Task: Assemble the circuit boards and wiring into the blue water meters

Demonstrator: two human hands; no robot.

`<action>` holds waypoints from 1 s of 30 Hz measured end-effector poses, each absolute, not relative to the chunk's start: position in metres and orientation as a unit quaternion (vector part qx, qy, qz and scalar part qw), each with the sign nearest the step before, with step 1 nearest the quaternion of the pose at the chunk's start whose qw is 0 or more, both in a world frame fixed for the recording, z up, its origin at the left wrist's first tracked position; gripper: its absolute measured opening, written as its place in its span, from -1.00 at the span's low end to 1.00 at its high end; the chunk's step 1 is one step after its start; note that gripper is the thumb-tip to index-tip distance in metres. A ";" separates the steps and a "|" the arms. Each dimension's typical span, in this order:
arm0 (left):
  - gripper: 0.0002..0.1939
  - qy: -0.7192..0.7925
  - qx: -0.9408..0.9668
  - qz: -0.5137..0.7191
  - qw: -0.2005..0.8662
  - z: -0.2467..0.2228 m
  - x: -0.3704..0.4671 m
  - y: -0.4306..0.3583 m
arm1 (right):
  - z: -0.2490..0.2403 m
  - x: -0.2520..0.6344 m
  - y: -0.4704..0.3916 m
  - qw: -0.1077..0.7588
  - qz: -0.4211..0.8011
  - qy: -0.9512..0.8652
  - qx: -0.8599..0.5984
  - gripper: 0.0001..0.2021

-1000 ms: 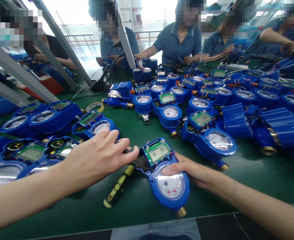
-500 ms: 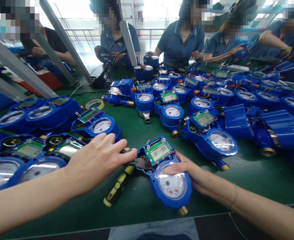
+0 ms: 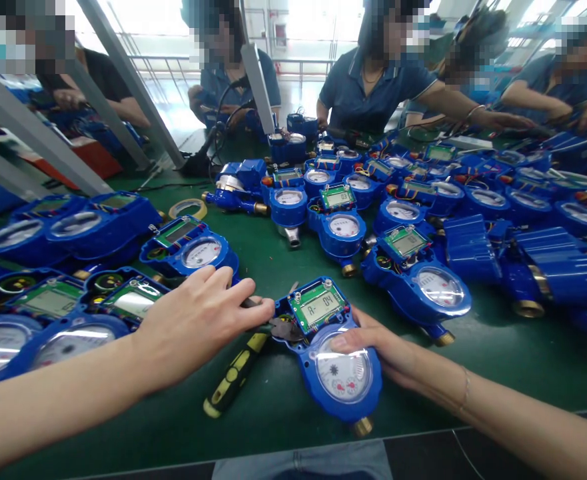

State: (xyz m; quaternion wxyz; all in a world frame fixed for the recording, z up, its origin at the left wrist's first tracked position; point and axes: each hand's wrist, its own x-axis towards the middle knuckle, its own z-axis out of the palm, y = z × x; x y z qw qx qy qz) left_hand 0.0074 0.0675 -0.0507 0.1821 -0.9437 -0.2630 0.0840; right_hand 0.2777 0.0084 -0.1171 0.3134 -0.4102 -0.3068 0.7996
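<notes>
A blue water meter (image 3: 340, 373) with an uncovered green circuit board and lit display (image 3: 320, 307) is tilted near the table's front edge. My right hand (image 3: 373, 343) grips its right side, thumb on the round dial's cover. My left hand (image 3: 203, 313) is closed on a small dark tool (image 3: 286, 329), seemingly pliers or cutters, whose metal jaws reach into the meter's open compartment beside the board. The handles are mostly hidden by my fingers. Beneath my left hand a yellow and black handled tool (image 3: 236, 375) lies on the green table.
Many blue meters crowd the green table (image 3: 253, 237), with nearby ones at the left (image 3: 78, 340) and right (image 3: 433, 287). A tape roll (image 3: 188, 209) lies behind my left hand. Grey metal posts (image 3: 123, 87) rise at the left. Several people sit across the table.
The held meter's display shows different characters. My hands have barely moved. Across the table, a person's arm has stretched out to the right.
</notes>
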 end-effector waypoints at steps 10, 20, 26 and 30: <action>-0.59 -0.282 -0.923 0.064 0.255 0.009 0.004 0.057 | -0.105 0.281 0.024 0.235 0.800 -0.384 -0.396 -0.27; -0.66 -0.497 -0.865 -0.068 -0.035 -0.044 -0.049 0.040 | -0.098 0.283 0.030 0.179 0.776 -0.460 -0.393 -0.30; -0.56 -0.573 -0.721 -0.230 -0.315 -0.087 -0.031 0.024 | -0.097 0.285 0.040 0.144 0.754 -0.508 -0.391 -0.35; -0.57 -0.563 -0.638 -0.302 -0.430 -0.106 -0.009 0.019 | -0.087 0.286 0.043 0.125 0.674 -0.579 -0.441 -0.29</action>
